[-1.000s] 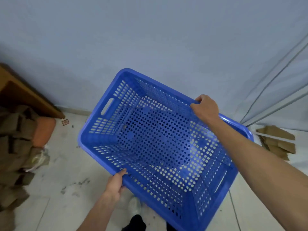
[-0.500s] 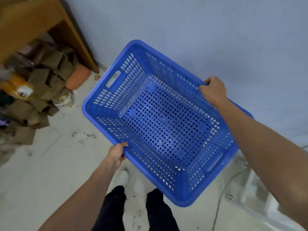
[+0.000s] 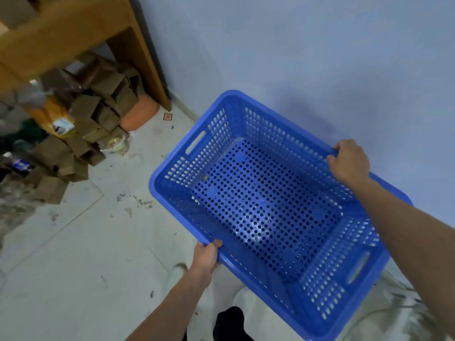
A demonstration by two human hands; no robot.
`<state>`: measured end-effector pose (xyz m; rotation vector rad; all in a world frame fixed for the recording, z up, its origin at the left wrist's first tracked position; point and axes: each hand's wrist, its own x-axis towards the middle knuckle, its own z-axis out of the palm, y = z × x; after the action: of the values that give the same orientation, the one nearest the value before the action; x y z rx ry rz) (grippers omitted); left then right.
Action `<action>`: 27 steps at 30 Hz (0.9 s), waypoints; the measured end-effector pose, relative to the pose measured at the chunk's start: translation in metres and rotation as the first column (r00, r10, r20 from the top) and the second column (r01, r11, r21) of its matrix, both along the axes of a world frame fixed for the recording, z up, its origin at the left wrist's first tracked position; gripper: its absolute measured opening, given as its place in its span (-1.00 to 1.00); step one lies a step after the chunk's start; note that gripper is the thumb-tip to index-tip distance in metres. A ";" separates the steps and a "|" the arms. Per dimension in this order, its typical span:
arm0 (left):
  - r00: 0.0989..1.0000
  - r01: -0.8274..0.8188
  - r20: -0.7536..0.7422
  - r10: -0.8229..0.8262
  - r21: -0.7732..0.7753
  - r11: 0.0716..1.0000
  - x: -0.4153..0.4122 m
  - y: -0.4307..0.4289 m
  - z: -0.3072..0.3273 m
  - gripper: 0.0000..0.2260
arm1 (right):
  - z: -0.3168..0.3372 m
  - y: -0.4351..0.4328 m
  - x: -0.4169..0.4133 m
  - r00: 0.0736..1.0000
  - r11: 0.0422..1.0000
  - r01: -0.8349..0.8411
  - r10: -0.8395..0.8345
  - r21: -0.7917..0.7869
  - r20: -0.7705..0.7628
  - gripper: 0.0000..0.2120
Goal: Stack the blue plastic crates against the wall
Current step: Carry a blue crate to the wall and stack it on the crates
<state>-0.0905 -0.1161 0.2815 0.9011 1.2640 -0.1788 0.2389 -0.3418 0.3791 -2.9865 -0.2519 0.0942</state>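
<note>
I hold one empty blue plastic crate [image 3: 266, 207] with perforated walls and floor, off the ground in front of me. It lies at an angle, one long side close to the pale blue wall [image 3: 320, 57]. My left hand [image 3: 205, 254] grips the near long rim. On the far long rim, beside the wall, my right hand [image 3: 349, 159] is closed. Slot handles show in both short ends. No other crate is in view.
A wooden table leg [image 3: 145, 60] stands by the wall at the upper left. Under the table lies a heap of cardboard boxes [image 3: 81, 134] and an orange object [image 3: 140, 112]. The tiled floor [image 3: 73, 254] is dirty. My shoes and dark trouser legs show below the crate.
The crate has come lower and shifted right in my view, nearer the wall and floor. My view has turned left, showing more of the table and box heap. Both grips are unchanged.
</note>
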 end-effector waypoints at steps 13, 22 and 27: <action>0.989 0.140 -0.060 -0.137 0.053 0.989 0.041 -0.006 -0.009 -0.81 | -0.052 -0.026 0.018 0.972 0.984 0.013 -0.054 -0.180 -0.230 -0.48; 0.963 0.250 -0.112 -0.247 0.008 0.968 0.051 -0.002 0.005 -0.74 | -0.062 -0.012 -0.049 0.815 0.968 -0.238 0.157 -0.075 -0.558 -0.33; 0.741 0.669 -0.163 -0.651 0.092 0.738 0.054 0.019 0.020 -0.67 | -0.060 -0.001 -0.090 0.794 0.960 -0.275 0.199 -0.048 -0.574 -0.36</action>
<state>-0.0367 -0.0974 0.3011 1.4718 1.0203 -0.7279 0.1490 -0.3425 0.3193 -2.8575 -0.5592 1.0438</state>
